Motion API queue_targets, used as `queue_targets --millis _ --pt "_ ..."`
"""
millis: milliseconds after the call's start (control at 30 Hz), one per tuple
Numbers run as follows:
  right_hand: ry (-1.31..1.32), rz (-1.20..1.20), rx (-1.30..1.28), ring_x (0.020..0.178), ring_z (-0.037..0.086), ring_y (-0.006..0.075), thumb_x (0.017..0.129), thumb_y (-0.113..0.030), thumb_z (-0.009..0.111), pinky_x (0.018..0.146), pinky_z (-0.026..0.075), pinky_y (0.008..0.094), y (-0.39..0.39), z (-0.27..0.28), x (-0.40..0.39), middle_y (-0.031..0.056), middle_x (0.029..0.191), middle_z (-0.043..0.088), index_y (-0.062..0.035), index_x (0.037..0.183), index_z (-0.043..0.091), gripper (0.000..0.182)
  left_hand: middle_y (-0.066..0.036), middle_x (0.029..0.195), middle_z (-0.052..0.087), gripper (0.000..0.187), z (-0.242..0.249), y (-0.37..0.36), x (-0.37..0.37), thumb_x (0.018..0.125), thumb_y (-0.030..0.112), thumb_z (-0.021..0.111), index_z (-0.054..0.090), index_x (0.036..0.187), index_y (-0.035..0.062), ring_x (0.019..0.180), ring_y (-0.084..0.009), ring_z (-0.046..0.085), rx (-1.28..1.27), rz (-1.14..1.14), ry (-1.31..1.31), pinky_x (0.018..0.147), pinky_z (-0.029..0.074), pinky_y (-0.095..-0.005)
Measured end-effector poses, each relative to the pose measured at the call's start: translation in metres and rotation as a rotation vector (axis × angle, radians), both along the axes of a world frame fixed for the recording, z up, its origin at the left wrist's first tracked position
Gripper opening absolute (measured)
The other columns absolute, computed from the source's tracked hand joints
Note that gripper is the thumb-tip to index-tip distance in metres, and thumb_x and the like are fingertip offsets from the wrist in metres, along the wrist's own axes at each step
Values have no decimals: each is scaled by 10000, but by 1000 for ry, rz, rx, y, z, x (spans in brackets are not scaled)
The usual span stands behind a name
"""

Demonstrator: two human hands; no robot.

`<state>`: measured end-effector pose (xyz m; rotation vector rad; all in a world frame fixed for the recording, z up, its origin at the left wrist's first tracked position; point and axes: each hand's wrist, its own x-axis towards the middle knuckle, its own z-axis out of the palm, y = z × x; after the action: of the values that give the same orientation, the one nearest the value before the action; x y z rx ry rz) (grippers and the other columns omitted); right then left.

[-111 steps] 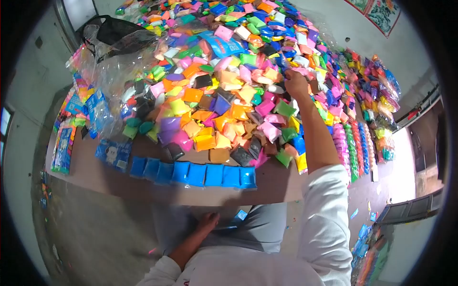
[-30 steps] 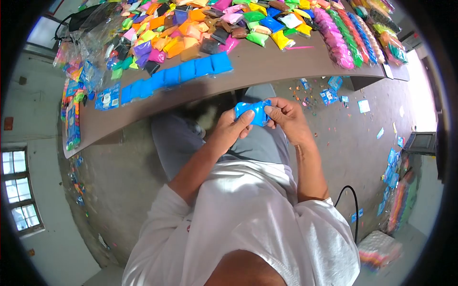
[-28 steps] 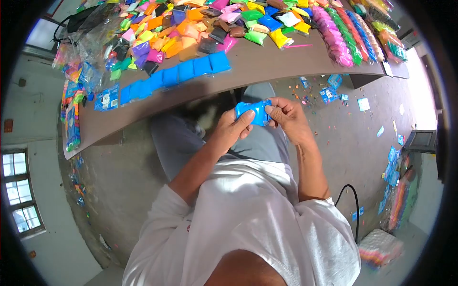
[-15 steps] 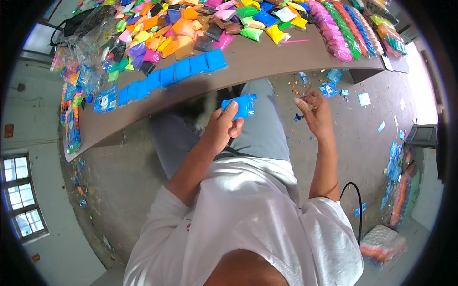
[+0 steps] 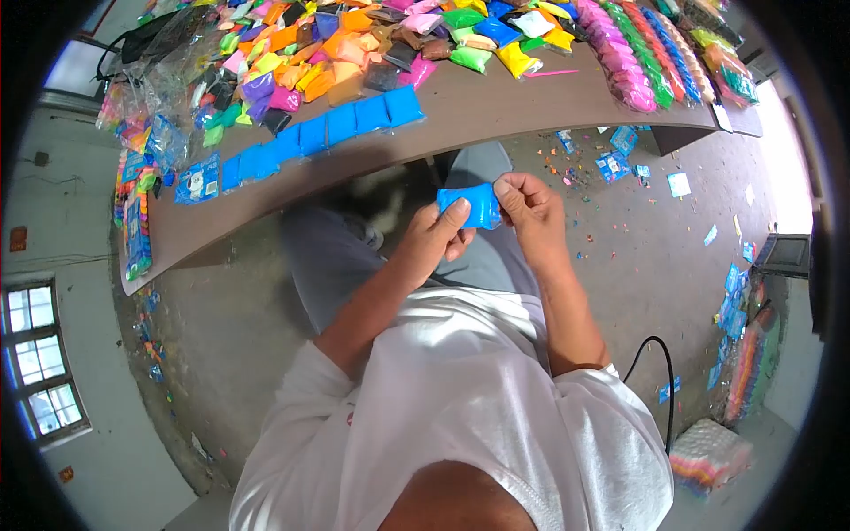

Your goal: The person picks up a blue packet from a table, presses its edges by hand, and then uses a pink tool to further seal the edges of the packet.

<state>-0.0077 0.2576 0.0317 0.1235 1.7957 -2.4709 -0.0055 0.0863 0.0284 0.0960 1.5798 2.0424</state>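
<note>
A small blue plastic packet (image 5: pixel 472 205), plump and shiny, is held above my lap. My left hand (image 5: pixel 436 237) grips its left part, thumb on top and fingers underneath. At the packet's right edge, my right hand (image 5: pixel 534 217) pinches the clear wrapper between thumb and fingers. On the table beyond lies a row of joined blue packets (image 5: pixel 328 133), of the same colour as the one in my hands.
Across the brown table (image 5: pixel 496 111) spreads a pile of colourful packets (image 5: pixel 345 53). Strips of packets (image 5: pixel 617 62) lie at its right. Clear plastic bags (image 5: pixel 155 88) sit at the left. Wrapper scraps (image 5: pixel 613 165) litter the floor; a black cable (image 5: pixel 666 380) curves at my right.
My right hand has come in from the right and now pinches the packet's right edge. My left hand has moved slightly right and down with the packet.
</note>
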Motion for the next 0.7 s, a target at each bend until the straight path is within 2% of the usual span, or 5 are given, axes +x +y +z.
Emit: queue_targets --millis 200,500,600,667,700 --pt "186 -250 162 632 461 38 911 -165 588 553 377 193 0 -13 9 -28 727 556 -10 897 606 157 -12 649 497 508 6 10 -1 935 524 425 544 802 49 513 -65 401 -144 -69 90 464 308 -219" --pt "-147 -356 -437 545 417 104 932 -246 533 497 388 262 36 -15 -3 2 665 494 -107 732 502 247 -11 591 486 597 10 9 3 931 579 368 530 705 51 493 -71 402 -238 -172 131 463 309 -237" --pt "-111 -422 -117 584 476 122 918 -249 552 515 404 273 97 -49 -7 17 679 547 -83 774 576 221 -15 606 492 569 5 0 6 935 565 378 532 742 53 496 -67 400 -212 -100 138 461 307 -228" --pt "107 -643 908 642 535 134 903 -299 571 556 411 264 121 -76 -8 34 698 602 -38 851 652 278 -21 641 506 529 2 -2 7 944 536 393 540 791 52 505 -64 405 -153 -62 103 464 308 -215" --pt "107 -642 909 642 535 134 903 -299 571 556 411 264 120 -72 -7 34 698 602 -38 851 652 278 -21 641 506 529 2 -2 7 944 536 393 540 791 52 505 -64 405 -151 -61 102 464 308 -215"
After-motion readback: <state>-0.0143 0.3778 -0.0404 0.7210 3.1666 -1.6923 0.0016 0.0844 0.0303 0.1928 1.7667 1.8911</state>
